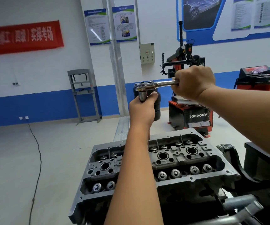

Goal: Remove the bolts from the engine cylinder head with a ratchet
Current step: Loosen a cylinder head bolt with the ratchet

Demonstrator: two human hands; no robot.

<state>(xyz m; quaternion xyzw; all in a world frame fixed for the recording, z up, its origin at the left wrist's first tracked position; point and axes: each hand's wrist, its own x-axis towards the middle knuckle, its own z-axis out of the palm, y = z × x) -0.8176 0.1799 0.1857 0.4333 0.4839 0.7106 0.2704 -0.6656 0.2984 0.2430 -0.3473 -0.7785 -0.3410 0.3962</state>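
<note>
1. The cylinder head sits low in front of me on its stand, valve side up, my left forearm crossing above it.
2. My left hand is raised above it, fingers curled round the socket under the ratchet head.
3. My right hand is fisted tight on the ratchet handle, held level.
4. Beyond stands a tyre changer by the blue-banded wall.

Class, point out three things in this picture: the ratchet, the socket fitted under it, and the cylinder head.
ratchet (159, 83): head view, on the chrome handle between the two hands.
socket (142, 94): head view, on the bare barrel above the left hand's fingers.
cylinder head (176, 157): head view, on the casting beside a round bore.
</note>
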